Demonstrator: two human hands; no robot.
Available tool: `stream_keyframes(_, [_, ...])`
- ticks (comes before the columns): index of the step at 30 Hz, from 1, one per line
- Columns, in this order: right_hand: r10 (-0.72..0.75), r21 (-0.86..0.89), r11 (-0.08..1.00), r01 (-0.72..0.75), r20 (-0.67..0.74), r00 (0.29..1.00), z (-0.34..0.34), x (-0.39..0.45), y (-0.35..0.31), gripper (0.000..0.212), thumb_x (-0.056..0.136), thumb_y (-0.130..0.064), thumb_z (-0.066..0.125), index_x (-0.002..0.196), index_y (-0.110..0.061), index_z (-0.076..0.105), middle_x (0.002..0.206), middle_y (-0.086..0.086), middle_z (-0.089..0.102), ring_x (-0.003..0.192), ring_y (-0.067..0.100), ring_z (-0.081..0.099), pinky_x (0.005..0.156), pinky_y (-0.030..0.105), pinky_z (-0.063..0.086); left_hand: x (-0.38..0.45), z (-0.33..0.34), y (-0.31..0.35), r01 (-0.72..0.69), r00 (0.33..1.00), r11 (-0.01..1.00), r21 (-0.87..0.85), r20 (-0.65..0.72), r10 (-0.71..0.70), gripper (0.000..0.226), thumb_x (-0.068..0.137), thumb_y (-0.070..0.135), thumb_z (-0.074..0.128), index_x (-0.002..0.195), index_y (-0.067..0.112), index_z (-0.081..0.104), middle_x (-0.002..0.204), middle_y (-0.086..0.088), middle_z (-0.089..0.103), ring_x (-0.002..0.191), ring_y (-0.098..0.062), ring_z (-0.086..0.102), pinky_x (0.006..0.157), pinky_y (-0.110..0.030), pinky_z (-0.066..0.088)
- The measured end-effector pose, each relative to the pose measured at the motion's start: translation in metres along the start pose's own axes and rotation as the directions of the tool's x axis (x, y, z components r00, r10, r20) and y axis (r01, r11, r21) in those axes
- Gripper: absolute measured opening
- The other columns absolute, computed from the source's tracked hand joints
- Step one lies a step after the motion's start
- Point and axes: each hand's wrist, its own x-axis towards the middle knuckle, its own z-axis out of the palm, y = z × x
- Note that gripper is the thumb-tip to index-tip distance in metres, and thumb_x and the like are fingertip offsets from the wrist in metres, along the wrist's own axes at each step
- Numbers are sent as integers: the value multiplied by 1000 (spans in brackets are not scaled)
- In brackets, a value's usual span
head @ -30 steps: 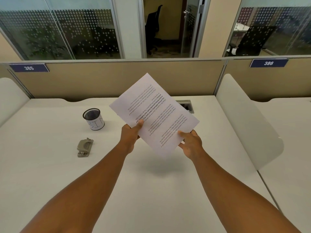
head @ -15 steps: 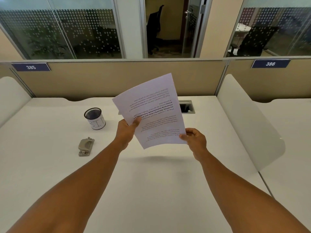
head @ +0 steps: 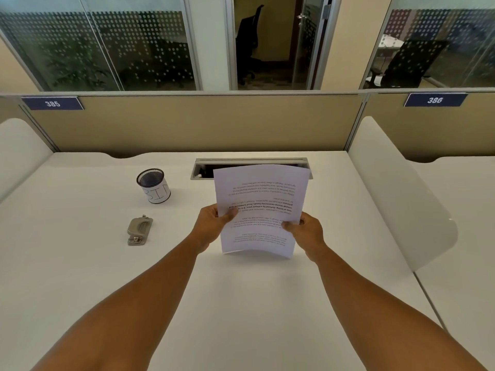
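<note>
Both hands gripping white printed paper sheet above desk: left hand thumb pinching left edge, right hand thumb pinching right edge.

White paper with black print, black mesh cup wrapped white, grey punch, white desk.

- White desk, cable slot at its rear edge.
- Tan partition behind; plates 385 and 386.
- White curved dividers each side.
- Dot-frosted glass wall beyond; open doorway, black office chair inside.
- Even, soft light.
</note>
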Motion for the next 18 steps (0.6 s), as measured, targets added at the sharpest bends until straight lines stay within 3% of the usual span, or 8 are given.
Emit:
stream_keyframes(4, [-36, 10, 999, 36, -13, 999, -2, 1, -7, 31, 85, -14, 72, 116, -15, 67, 110, 5, 71, 96, 27, 65, 81, 34, 55, 2, -1, 3, -17, 999, 1000, -7, -42, 17, 19, 92, 25, 66, 110, 20, 69, 106, 4, 73, 91, -18, 71, 68, -23, 59])
stream_keyframes(9, [-27, 14, 1000, 27, -2, 1000, -2, 1, -8, 32, 84, -12, 72, 115, -15, 66, 112, 5, 71, 100, 28, 66, 87, 40, 57, 5, -4, 4, -19, 999, 1000, -19, -38, 18, 21, 90, 25, 68, 110, 19, 69, 105, 3, 74, 90, -17, 72, 67, -23, 59])
stream_keyframes(13, [-31, 12, 999, 31, -4, 1000, -2, -2, -6, 31, 86, -9, 71, 116, -14, 65, 113, 6, 70, 99, 28, 65, 84, 37, 56, 7, -7, 2, -12, 999, 1000, -3, -36, 12, 30, 90, 26, 68, 117, 13, 69, 109, 0, 74, 94, -20, 71, 71, -25, 60])
stream_keyframes(18, [-50, 7, 999, 50, -18, 999, -1, -1, -9, 34, 86, -13, 71, 119, -14, 64, 115, 5, 70, 101, 29, 66, 89, 43, 57, 10, -6, 10, -23, 998, 1000, 10, -50, 24, 23, 90, 28, 68, 111, 20, 69, 104, 6, 74, 88, -15, 71, 65, -20, 58])
